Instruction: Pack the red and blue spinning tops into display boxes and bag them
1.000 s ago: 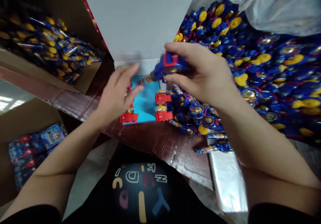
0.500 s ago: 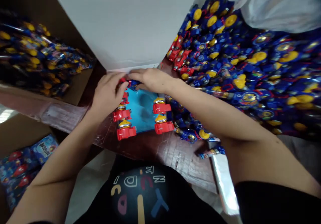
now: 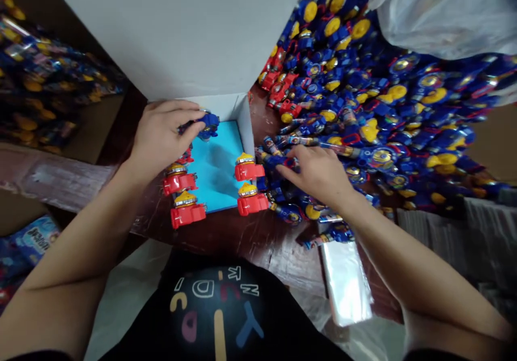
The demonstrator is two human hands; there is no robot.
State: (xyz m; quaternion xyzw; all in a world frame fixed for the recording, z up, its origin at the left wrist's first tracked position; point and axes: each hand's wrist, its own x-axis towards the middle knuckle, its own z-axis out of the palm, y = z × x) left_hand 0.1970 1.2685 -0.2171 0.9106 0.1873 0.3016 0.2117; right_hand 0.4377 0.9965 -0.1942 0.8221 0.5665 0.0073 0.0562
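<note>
In the head view, my left hand pinches a blue plastic toy over the back left corner of a light-blue panel inside an open white box. Red toys with yellow tops line the panel's sides: a red toy at front left and another red toy at front right. My right hand lies at the near edge of the heap of blue toys, thumb and fingers closed about a blue toy that they partly hide.
A tall white box flap stands behind. The heap of blue and yellow toys spreads rightward under plastic sheeting. Clear plastic bags lie at front right. A carton at left holds more toys; printed packs sit below it.
My right hand has left the back of the box and moved right to the toy heap. My left hand stays at the back left, where the blue toy now shows clearly.
</note>
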